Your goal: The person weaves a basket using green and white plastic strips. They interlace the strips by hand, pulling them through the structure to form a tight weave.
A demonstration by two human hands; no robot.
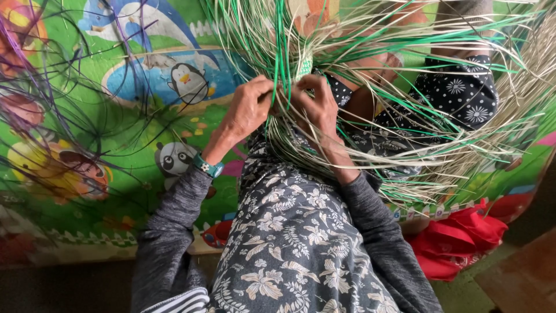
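Weaving: both hands meet at the middle of a fan of pale and green strips (370, 87), right over the lap.
Left hand: the left hand (246, 110) comes in from the left, fingers curled and pinched on a clutch of the strips at its fingertips.
Right hand: the right hand (318, 104) sits just beside it, nearly touching, fingers bent and pressed together on strips at the same spot; the exact strand it pinches is lost in the tangle.
Strips: cream and bright green lengths spray up and out to the right from the hands, crossing over the knees and spreading well past the top edge of the view.
Wrist: a teal wristband (208, 167) rings the left wrist, at the end of a grey sleeve (168, 232).
Lap: a floral grey-and-cream skirt (295, 243) fills the lower middle, under both forearms.
Floor: a colourful cartoon play mat (116, 116) with a penguin picture (188, 81) lies beneath everything.
Left side: loose purple strips (52, 104) loop across the mat, well apart from the hands.
Lower right: a red cloth bundle (457, 237) rests at the mat's edge.
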